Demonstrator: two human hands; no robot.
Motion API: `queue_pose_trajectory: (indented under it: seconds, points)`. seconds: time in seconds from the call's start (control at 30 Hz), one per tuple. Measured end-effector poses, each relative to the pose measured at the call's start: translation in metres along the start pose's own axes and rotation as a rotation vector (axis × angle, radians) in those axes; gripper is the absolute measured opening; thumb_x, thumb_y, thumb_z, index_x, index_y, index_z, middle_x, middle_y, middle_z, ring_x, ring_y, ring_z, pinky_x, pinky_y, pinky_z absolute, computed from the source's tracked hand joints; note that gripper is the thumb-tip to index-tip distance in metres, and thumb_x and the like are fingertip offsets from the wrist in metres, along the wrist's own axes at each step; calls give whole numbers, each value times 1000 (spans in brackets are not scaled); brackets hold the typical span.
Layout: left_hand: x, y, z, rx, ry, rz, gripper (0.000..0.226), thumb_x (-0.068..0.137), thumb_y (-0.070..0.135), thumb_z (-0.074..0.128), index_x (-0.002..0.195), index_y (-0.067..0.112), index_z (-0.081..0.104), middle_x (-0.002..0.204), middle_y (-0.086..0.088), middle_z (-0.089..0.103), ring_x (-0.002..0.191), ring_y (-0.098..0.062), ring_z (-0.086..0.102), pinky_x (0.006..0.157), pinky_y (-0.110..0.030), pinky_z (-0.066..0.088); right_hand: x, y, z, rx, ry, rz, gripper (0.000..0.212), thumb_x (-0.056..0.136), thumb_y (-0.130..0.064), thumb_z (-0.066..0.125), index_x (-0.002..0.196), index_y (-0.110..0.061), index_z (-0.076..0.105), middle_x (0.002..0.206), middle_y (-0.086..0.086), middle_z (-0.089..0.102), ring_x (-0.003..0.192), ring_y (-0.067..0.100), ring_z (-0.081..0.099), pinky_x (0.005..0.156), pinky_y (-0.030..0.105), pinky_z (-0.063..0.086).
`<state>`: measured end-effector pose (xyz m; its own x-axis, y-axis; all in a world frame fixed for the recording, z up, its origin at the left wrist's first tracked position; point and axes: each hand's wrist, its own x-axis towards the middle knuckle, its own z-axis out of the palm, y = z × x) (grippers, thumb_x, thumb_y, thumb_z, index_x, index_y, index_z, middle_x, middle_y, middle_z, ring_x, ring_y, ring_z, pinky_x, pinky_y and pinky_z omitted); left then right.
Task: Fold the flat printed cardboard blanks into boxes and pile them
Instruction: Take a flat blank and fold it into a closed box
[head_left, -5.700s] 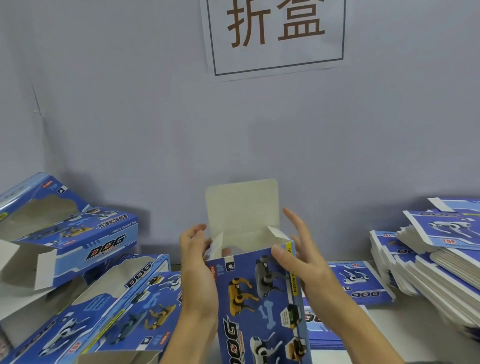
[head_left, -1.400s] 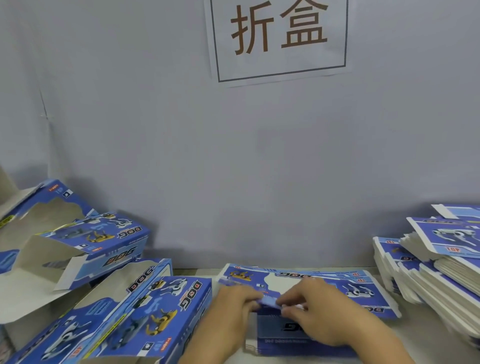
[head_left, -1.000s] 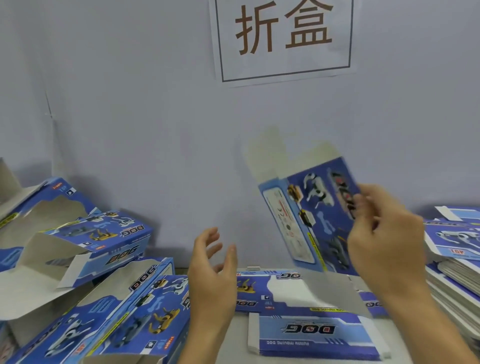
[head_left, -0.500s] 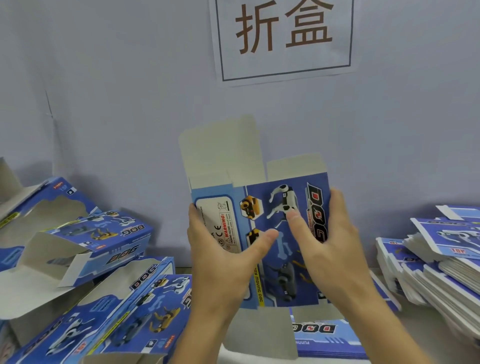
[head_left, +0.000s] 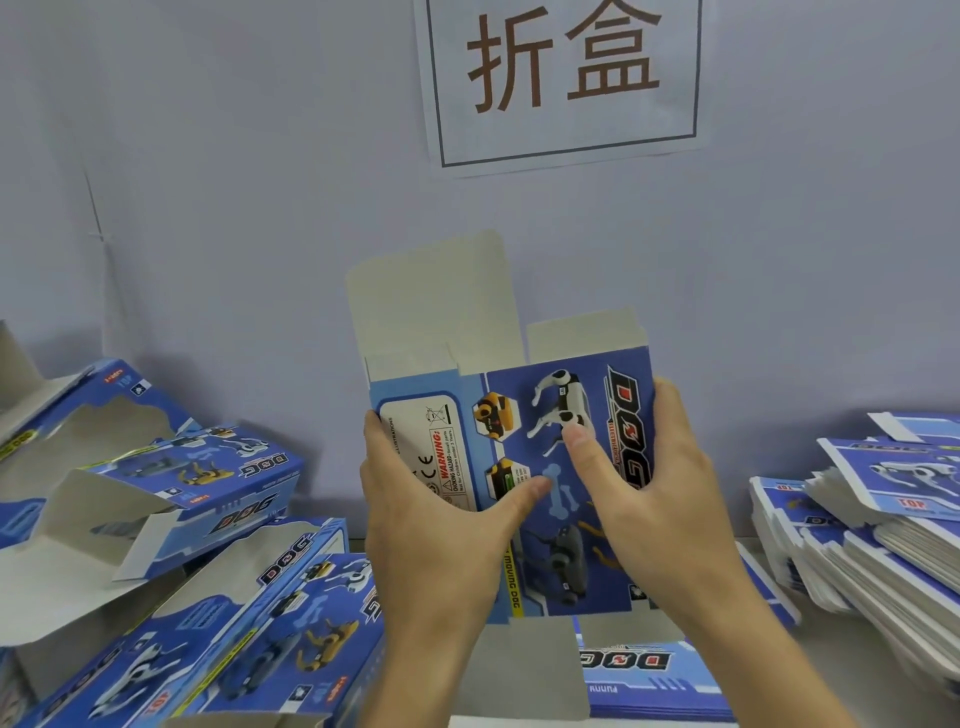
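Blank (head_left: 540, 467) barely shifted; hands (head_left: 545, 519) seemingly gripping it

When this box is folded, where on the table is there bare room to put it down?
Little bare table shows: one pale strip at the right front, between the flat blanks under the hands and the tall stack of blanks. The left is crowded with folded boxes piled against each other. Both hands, left and right, hold the blank above the middle.
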<state>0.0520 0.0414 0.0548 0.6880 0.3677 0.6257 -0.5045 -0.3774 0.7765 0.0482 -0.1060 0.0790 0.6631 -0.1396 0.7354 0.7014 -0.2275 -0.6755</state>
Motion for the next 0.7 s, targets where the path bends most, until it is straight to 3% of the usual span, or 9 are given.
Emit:
queue_pose_trajectory:
  seconds: [0.17,0.23,0.3,0.47,0.6,0.67,0.7]
  points:
    - [-3,6,3,58,6,12,137,54,57,87,159,24,5,132,21,28,101,40,18,70,11,26,1,0,-1,-5,-4,-22,43,81,-42,64,117,-24,49,106,-10,68,94,3,69,69,19,59]
    - [-4,7,3,65,19,22,137,53,60,86,158,26,5,135,21,30,104,30,23,83,3,28,1,1,-2,-6,5,-23,41,80,-43,65,113,-25,49,104,-10,68,92,3,69,68,20,59]
    - [-4,9,2,65,19,25,136,52,61,86,158,26,8,141,17,35,112,19,24,95,-13,32,1,2,-3,2,9,-18,36,79,-43,65,108,-28,48,100,-12,68,91,3,69,66,20,59]
    - [-4,12,3,93,28,14,139,46,70,76,158,28,6,147,13,35,107,23,14,95,-17,29,0,5,-4,-2,3,-18,33,78,-44,64,104,-32,48,96,-19,67,89,-2,68,62,11,54]
    - [-1,9,-1,88,29,-18,140,45,67,80,157,28,7,144,11,35,105,21,16,94,-22,31,-2,2,-3,55,-10,49,31,80,-44,63,108,-31,56,99,-16,70,92,4,69,67,17,57]
    - [3,6,-7,32,-7,-34,139,43,63,81,157,31,8,138,16,33,107,20,19,97,-21,31,-1,-3,-7,133,-78,113,32,88,-46,62,107,-20,66,96,-3,74,87,15,72,69,28,60]
    - [5,5,-10,-12,-35,-46,138,41,60,84,155,34,11,137,19,34,112,17,24,102,-23,34,0,-6,-12,142,-120,139,45,91,-51,61,101,-8,68,90,10,73,82,25,72,67,35,61]
